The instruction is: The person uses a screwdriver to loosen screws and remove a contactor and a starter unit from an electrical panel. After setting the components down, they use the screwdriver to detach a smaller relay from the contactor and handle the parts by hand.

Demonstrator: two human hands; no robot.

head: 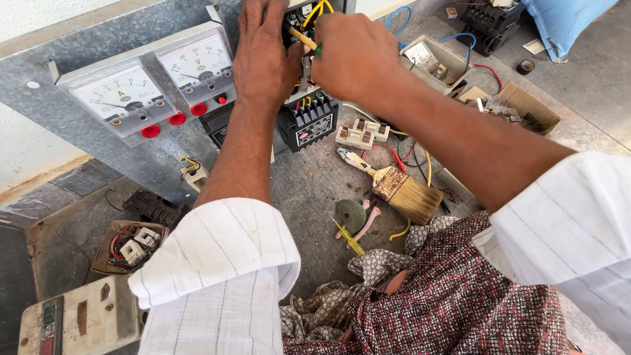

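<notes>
Lying nearest, at seven o'clock, a shallow brown tray (105, 260) holds white switch parts and red wire. The paintbrush (394, 187) rests on open floor mid-frame. At twelve o'clock the right hand (355, 56) grips a yellow screwdriver (303, 39); the left hand (263, 52) lies flat on the black contactor (309, 121), just beside the metal panel (79, 46) edge. At two o'clock, an open cardboard box (526, 105) holds small parts.

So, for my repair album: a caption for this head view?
Left hand steadies a black contactor on a metal panel; right hand holds a yellow-handled screwdriver.
</notes>
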